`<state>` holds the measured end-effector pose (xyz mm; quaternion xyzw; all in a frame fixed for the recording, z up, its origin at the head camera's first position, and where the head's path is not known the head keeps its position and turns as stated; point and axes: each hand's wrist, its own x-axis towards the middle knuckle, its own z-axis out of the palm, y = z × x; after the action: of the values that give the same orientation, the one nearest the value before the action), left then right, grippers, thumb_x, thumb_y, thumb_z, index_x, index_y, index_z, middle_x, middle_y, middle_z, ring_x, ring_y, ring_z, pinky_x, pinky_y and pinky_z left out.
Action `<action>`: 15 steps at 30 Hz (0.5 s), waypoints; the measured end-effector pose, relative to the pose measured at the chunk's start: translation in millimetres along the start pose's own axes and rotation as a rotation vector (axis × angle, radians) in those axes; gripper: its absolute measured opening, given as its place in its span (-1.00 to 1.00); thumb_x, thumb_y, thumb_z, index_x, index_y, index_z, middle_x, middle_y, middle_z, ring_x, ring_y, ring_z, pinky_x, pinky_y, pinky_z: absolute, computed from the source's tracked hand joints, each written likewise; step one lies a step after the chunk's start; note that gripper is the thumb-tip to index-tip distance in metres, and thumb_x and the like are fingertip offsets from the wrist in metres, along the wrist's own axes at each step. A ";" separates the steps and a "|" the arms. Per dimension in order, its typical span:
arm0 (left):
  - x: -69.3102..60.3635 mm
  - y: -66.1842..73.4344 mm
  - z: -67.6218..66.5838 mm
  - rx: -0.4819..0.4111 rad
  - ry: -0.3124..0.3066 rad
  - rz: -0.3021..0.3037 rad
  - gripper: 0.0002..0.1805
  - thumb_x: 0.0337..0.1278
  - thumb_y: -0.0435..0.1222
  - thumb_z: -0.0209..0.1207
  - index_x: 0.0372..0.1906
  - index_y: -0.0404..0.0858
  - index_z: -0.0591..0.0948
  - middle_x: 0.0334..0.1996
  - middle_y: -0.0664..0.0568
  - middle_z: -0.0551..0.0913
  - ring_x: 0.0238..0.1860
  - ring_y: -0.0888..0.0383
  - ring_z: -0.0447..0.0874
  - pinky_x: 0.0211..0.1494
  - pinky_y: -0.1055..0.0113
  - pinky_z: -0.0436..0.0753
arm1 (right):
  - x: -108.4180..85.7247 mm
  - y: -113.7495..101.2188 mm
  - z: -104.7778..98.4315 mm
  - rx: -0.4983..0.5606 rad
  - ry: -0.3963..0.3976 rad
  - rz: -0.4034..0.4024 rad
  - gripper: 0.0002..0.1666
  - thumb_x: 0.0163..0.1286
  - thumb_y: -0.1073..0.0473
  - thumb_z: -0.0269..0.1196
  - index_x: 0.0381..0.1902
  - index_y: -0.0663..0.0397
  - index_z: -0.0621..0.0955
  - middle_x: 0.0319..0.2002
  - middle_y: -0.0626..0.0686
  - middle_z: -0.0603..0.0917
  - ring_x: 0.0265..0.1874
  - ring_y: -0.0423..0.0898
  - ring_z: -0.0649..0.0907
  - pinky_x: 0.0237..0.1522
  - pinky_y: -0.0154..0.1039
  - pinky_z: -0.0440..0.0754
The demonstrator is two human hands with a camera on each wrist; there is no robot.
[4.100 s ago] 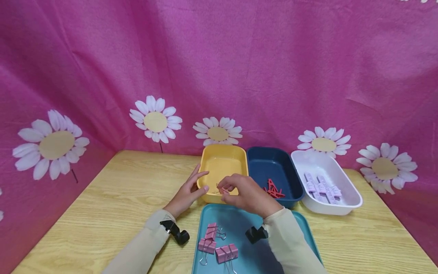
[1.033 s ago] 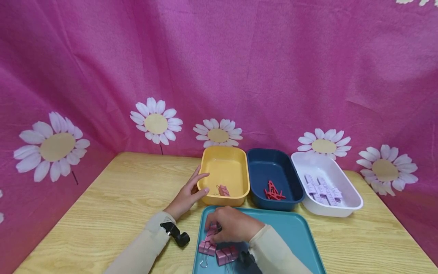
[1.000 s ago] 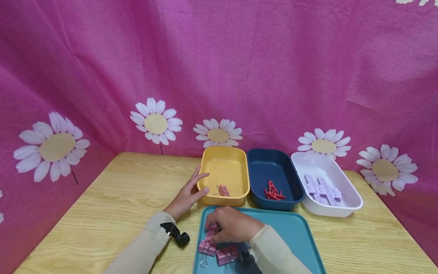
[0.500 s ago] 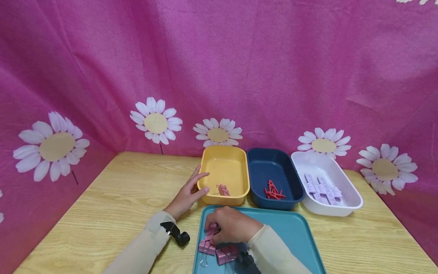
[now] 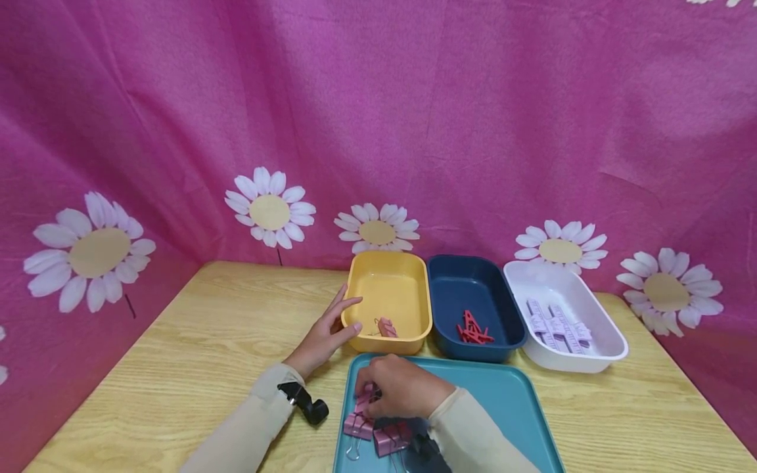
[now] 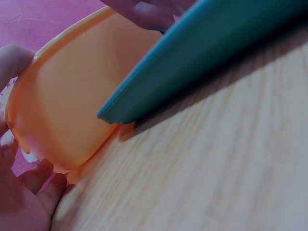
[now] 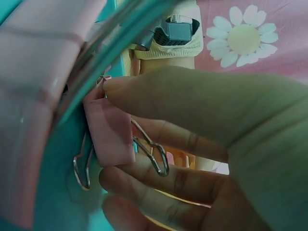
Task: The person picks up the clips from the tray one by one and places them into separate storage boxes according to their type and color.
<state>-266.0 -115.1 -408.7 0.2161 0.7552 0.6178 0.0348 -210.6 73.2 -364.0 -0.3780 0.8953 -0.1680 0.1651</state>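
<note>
My right hand (image 5: 403, 387) pinches a pink binder clip (image 7: 113, 132) between thumb and fingers, low over the teal tray (image 5: 503, 394). Its wire handles stick out on both sides in the right wrist view. Close beside it on the tray lie two more pink binder clips, one at the left (image 5: 358, 426) and one partly under my wrist (image 5: 390, 439). My left hand (image 5: 322, 338) rests at the left side of the yellow bin (image 5: 387, 345), index finger and thumb reaching over the rim. Inside that bin is a smaller-looking pinkish binder clip (image 5: 386, 327).
Right of the yellow bin stands a navy bin (image 5: 473, 353) with several red clothespin-like clips (image 5: 473, 330). Beyond it, a white bin (image 5: 591, 362) holds several lilac ruler-patterned pieces (image 5: 558, 326). A magenta daisy cloth (image 5: 473, 131) hangs behind the wooden table (image 5: 195, 368).
About four seconds ago my right hand was over the yellow bin with a clip; that clip now lies inside. The right hand came back to the tray's clips. My left hand stayed put.
</note>
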 end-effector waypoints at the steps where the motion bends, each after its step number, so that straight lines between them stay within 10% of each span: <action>1: 0.0 0.1 0.0 0.002 -0.001 -0.003 -0.39 0.34 -0.26 0.13 0.42 -0.27 0.27 0.55 0.01 -0.25 0.52 -0.07 -0.22 0.48 0.04 0.04 | -0.1 0.1 -0.3 -0.001 0.002 -0.002 -0.78 0.12 0.15 0.45 -0.23 -0.10 0.71 -0.38 -0.27 0.64 -0.39 -0.37 0.56 -0.24 -0.44 0.58; 15: 0.9 -2.0 -0.5 0.017 0.003 -0.025 -0.40 0.34 -0.23 0.14 0.43 -0.20 0.29 0.55 0.04 -0.25 0.52 -0.01 -0.21 0.49 0.06 0.05 | -1.6 4.9 -4.9 0.047 0.037 -0.039 -0.82 0.16 0.12 0.44 -0.25 -0.10 0.71 -0.40 -0.27 0.63 -0.47 -0.37 0.55 -0.37 -0.48 0.56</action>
<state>-267.5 -115.5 -410.3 0.2063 0.7631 0.6112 0.0397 -214.6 78.4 -361.4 -0.3883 0.8865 -0.1992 0.1540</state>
